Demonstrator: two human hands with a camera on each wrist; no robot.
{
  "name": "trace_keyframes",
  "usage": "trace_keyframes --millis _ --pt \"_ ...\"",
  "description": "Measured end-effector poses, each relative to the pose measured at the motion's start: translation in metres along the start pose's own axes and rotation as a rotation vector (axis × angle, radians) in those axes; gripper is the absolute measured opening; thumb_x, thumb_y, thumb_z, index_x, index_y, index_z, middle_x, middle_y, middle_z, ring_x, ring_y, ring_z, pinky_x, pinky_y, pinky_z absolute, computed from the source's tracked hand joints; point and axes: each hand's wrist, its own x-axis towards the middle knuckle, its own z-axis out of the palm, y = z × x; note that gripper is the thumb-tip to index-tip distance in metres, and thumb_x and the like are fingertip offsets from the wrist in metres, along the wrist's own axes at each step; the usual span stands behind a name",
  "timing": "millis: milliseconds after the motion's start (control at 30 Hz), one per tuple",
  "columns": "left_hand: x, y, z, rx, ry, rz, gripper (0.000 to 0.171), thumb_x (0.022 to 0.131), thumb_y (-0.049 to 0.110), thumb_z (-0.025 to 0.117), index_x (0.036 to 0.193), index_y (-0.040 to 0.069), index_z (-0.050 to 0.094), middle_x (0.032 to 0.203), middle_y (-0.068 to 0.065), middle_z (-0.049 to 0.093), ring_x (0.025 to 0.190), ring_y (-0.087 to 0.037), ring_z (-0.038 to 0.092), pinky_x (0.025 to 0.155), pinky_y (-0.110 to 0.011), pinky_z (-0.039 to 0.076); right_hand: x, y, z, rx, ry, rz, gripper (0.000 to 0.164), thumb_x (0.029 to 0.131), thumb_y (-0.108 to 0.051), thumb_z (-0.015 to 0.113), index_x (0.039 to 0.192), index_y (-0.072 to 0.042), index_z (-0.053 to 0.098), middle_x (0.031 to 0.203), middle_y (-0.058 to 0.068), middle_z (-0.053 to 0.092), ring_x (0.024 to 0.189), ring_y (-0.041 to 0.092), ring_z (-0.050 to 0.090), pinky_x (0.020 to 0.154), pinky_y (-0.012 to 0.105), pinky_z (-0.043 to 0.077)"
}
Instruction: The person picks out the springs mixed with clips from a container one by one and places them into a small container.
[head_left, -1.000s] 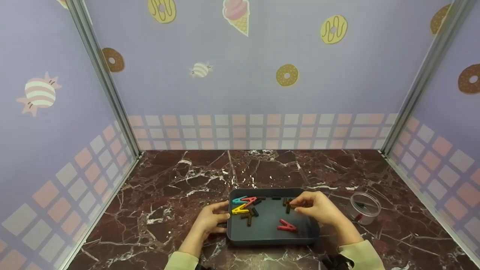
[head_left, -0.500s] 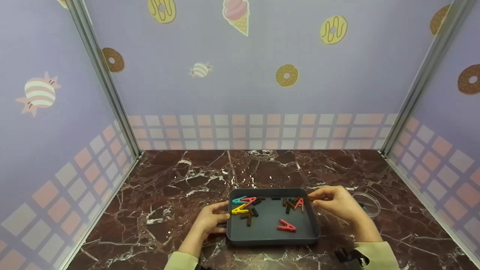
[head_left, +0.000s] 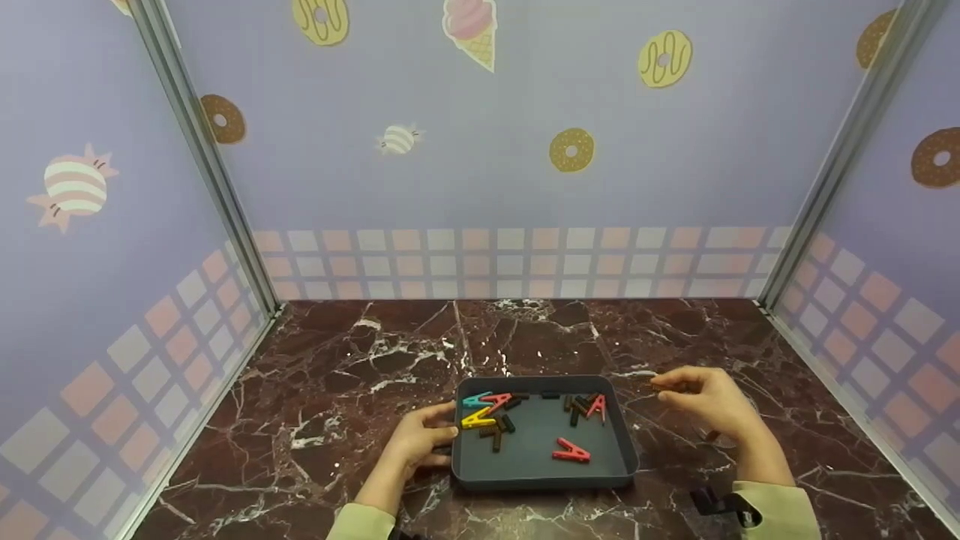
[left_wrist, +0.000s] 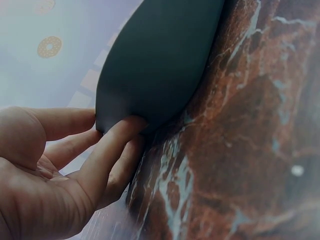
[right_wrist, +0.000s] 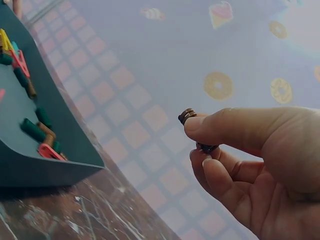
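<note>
Ribbed brown cylinder (right_wrist: 188, 115), pinched in our right hand (head_left: 716, 401), held right of the grey tray (head_left: 517, 463); our left hand (head_left: 420, 435) grips the tray's left side. We judge this a carrying step, calling next for a steady pinch.

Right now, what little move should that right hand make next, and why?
I'd probably bring the small brown piece toward the clear container, mostly hidden behind the right hand in the head view. That hand pinches the piece outside the gray tray, while the left hand rests against the tray's side.
</note>
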Motion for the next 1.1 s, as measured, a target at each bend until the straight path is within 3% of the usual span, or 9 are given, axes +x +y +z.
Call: trace_keyframes --millis 167,400,633,833,1100 --pt "0.001 0.001 0.000 -0.004 0.009 -0.015 0.057 0.097 0.001 0.065 0.152 0.001 0.048 0.122 -0.025 0.067 0.093 -0.027 0.074 0.071 -0.041 0.068 -0.005 0.004 -0.010 -0.042 0.043 0.032 0.027 0.095 -0.016 0.074 0.120 -0.005 0.076 0.117 0.021 0.074 0.083 0.006 0.069 0.069 0.021 0.058" --pt "0.000 0.000 -0.001 -0.005 -0.001 0.001 0.057 0.097 0.001 0.065 0.152 0.000 0.048 0.120 -0.025 0.066 0.090 -0.024 0.075 0.071 -0.041 0.068 -0.011 0.013 -0.023 -0.085 0.110 0.095 0.030 0.096 -0.018 0.073 0.121 -0.001 0.074 0.115 0.022 0.074 0.082 0.000 0.067 0.068 0.020 0.057" --pt "-0.002 0.001 0.000 -0.017 -0.012 0.005 0.058 0.097 0.001 0.065 0.152 -0.001 0.047 0.121 -0.026 0.066 0.092 -0.026 0.075 0.072 -0.043 0.068 -0.017 0.020 -0.030 -0.068 0.144 0.172 0.034 0.096 -0.018 0.073 0.125 0.000 0.072 0.116 0.020 0.074 0.088 0.009 0.069 0.074 0.025 0.060" --pt "-0.003 0.001 -0.001 -0.009 -0.028 0.022 0.058 0.098 0.001 0.065 0.152 -0.001 0.046 0.120 -0.026 0.065 0.097 -0.028 0.075 0.073 -0.044 0.068 -0.019 0.027 -0.033 -0.133 0.181 0.219 0.034 0.095 -0.024 0.076 0.123 -0.005 0.074 0.112 0.012 0.076 0.085 0.001 0.065 0.072 0.020 0.056" --pt "-0.003 0.001 -0.001 -0.011 -0.023 0.019 0.058 0.098 0.000 0.064 0.152 -0.002 0.046 0.118 -0.024 0.066 0.092 -0.025 0.074 0.072 -0.043 0.068 -0.021 0.038 -0.036 -0.187 0.156 0.302 0.031 0.097 -0.020 0.072 0.122 -0.003 0.073 0.114 0.017 0.074 0.090 0.012 0.065 0.074 0.026 0.056"
